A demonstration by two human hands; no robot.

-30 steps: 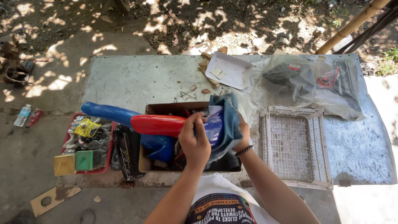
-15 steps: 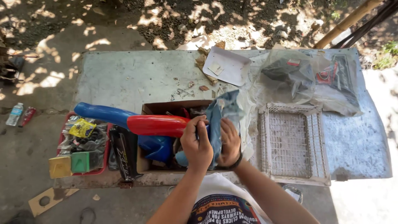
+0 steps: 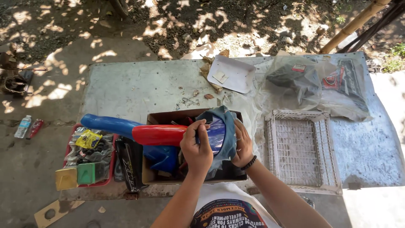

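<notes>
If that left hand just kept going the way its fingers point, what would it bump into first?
The left hand points away from the person, fingers curled on a shiny blue panel wrapped in grey-blue cloth. Straight on, it would probably meet the cardboard box's far wall, then bare table; depth is uncertain.

Crammed cardboard box — open tabletop beyond

Left hand and right hand grip a glossy blue panel wrapped in blue cloth, fingers on either side, above the cardboard box; red panel just left of the fingers
</notes>
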